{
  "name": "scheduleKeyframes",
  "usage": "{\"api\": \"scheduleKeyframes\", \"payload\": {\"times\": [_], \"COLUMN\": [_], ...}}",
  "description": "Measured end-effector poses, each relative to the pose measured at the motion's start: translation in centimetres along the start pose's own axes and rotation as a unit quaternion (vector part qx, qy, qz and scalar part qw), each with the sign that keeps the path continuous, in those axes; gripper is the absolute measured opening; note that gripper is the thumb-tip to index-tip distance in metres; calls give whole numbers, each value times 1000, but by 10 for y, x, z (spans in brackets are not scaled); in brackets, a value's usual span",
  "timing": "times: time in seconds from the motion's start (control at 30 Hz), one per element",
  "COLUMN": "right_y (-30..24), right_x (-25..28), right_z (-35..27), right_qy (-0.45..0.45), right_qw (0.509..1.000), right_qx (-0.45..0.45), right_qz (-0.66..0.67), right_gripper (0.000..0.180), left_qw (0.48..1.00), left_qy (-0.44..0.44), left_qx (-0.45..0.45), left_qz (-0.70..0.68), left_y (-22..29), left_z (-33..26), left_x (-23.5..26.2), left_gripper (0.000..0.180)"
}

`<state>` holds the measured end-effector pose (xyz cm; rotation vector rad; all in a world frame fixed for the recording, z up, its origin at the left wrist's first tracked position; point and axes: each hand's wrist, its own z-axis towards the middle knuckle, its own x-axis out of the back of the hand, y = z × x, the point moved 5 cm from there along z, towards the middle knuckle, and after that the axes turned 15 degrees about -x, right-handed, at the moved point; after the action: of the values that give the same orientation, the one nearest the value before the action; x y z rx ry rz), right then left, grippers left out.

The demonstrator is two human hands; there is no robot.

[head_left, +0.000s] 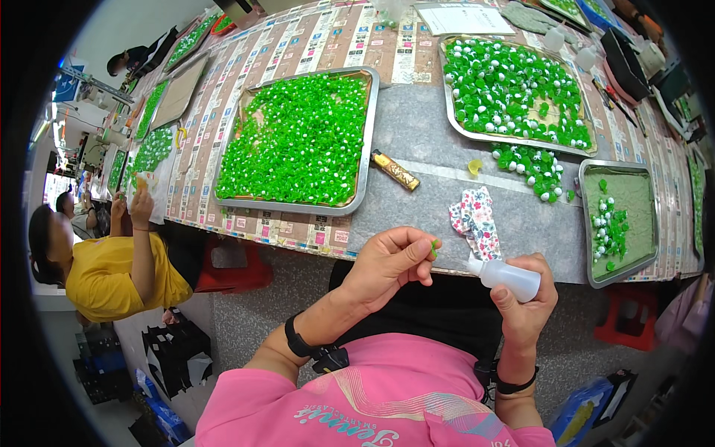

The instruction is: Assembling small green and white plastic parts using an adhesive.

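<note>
My left hand (387, 264) pinches a tiny green piece (434, 246) between thumb and fingertips, just above the table's near edge. My right hand (525, 298) grips a small white squeeze bottle (506, 275), its nozzle pointing left toward the green piece. A folded floral cloth (474, 220) lies on the grey table right behind both hands. A big metal tray (365, 156) full of small green pieces with white dots sits beyond my left hand.
A second tray (514, 138) of green and white pieces is at the back right, loose ones (538, 167) spilled beside it. A smaller tray (652, 223) sits at the right. A gold lighter (395, 170) lies between trays. A person in yellow (112, 272) sits at left.
</note>
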<state>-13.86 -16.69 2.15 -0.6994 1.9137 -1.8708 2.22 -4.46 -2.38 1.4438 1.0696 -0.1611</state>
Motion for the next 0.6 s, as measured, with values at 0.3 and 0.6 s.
{"api": "scheduleKeyframes", "payload": {"times": [0.3,0.6], "right_y": [0,-1], "right_x": [2,2], "right_z": [-1,0], "right_qy": [21,24], "right_qw": [1000,1000], "right_qx": [1,8], "right_qz": [1,-15], "right_gripper": [42,41], "left_qw": [1000,1000], "left_qy": [-2,-6], "left_qx": [-1,0], "left_qz": [23,27], "left_y": [-3,-4], "left_z": [0,1], "left_x": [0,1], "left_gripper": [21,23]}}
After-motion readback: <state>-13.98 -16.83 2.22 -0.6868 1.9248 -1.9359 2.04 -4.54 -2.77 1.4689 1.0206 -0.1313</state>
